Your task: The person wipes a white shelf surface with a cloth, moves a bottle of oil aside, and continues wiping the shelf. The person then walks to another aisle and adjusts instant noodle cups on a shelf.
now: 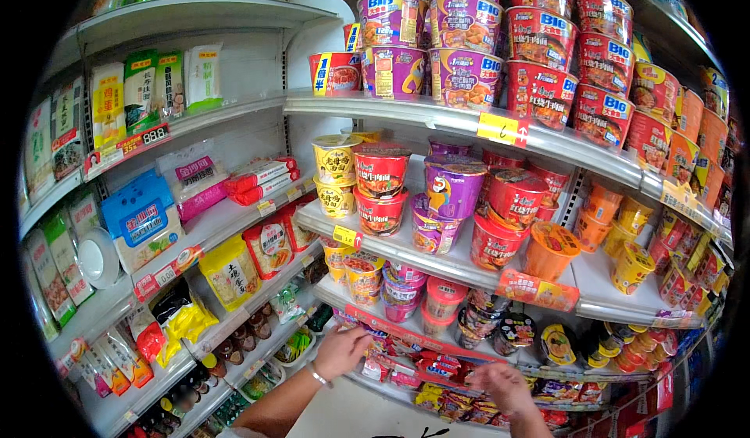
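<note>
My left hand (344, 350), with a metal bracelet at the wrist, reaches forward at the lower middle, fingers pointing toward the low shelves. Nothing shows in it. My right hand (501, 382) is blurred, fingers half curled, with no held thing visible. Both are nearest to the red edge strip (422, 339) of a low shelf; whether either touches it I cannot tell. Above that strip stand stacked pink-lidded noodle cups (445, 300) and black noodle bowls (515, 332). Red instant noodle packets (436, 366) lie below it, partly hidden by my hands.
Higher up, a shelf holds red noodle cups (379, 212), a purple cup (454, 183) and an orange cup (549, 250). Large noodle tubs (466, 78) are stacked above. Bagged dried noodles (143, 221) fill the left shelves, with bottles (234, 347) lower down. Pale floor (363, 409) shows below.
</note>
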The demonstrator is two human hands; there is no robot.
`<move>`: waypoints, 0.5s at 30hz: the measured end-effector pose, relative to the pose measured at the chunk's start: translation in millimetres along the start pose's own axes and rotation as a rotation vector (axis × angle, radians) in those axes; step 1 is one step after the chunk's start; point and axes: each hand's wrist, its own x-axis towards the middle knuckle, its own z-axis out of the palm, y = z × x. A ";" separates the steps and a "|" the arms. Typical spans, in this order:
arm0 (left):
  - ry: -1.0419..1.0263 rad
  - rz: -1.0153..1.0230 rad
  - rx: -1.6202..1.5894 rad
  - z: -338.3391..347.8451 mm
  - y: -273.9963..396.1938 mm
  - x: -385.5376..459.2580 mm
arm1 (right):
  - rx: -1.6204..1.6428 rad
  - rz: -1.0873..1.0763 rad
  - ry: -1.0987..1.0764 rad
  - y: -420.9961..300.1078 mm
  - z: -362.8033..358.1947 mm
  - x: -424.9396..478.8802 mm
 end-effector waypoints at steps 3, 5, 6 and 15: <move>-0.053 -0.267 -0.225 6.3 -23.4 -29.4 | 0.143 -0.142 0.316 16.0 -44.9 -7.6; -0.012 -0.401 -0.275 12.0 -26.6 -43.8 | 0.135 -0.189 0.393 15.7 -53.4 -14.4; 0.018 -0.468 -0.340 18.6 -30.2 -51.3 | 0.131 -0.211 0.427 13.2 -54.5 -17.7; 0.137 -0.712 -0.495 29.8 -23.0 -78.4 | -0.039 -0.256 0.476 8.5 -71.1 -14.9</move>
